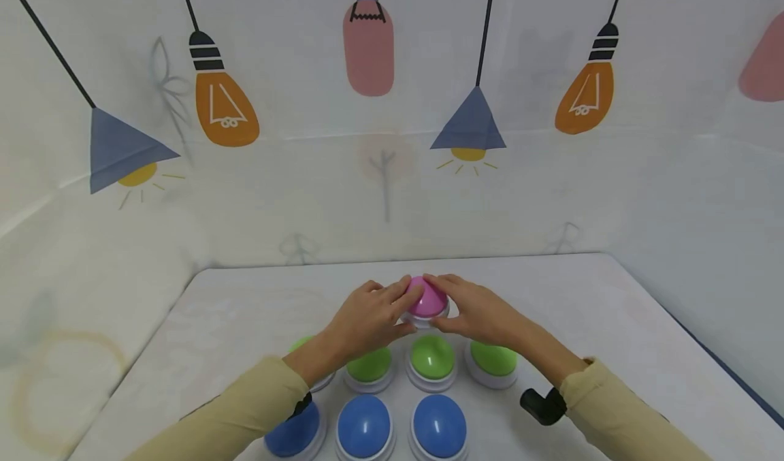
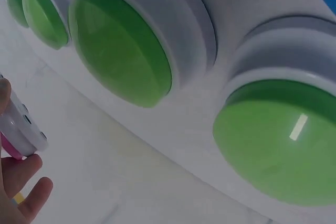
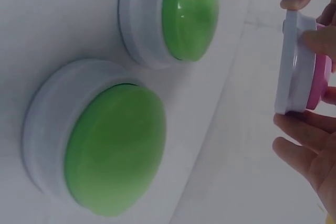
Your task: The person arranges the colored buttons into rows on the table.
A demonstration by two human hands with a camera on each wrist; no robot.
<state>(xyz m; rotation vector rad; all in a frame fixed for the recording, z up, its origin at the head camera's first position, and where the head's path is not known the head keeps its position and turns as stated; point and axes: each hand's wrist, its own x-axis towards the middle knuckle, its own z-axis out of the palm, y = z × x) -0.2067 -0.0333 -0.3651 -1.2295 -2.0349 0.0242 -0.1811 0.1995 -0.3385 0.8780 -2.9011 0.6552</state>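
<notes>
A pink dome button (image 1: 429,302) on a white base is between my two hands near the table's far side. My left hand (image 1: 367,316) holds it from the left, fingers over the pink dome and thumb low by the base. From the right, my right hand (image 1: 484,312) grips it with fingers at the top and thumb near the base. In the right wrist view the pink button (image 3: 319,82) is tilted on edge, apart from the table. Small dark feet show under its white base (image 2: 23,129) in the left wrist view.
Several green buttons (image 1: 432,357) stand in a row on the white table (image 1: 245,311), nearer than the pink one. Three blue buttons (image 1: 439,425) form a row in front. My left forearm partly covers the leftmost ones. A printed sheet (image 1: 294,195) hangs behind the table.
</notes>
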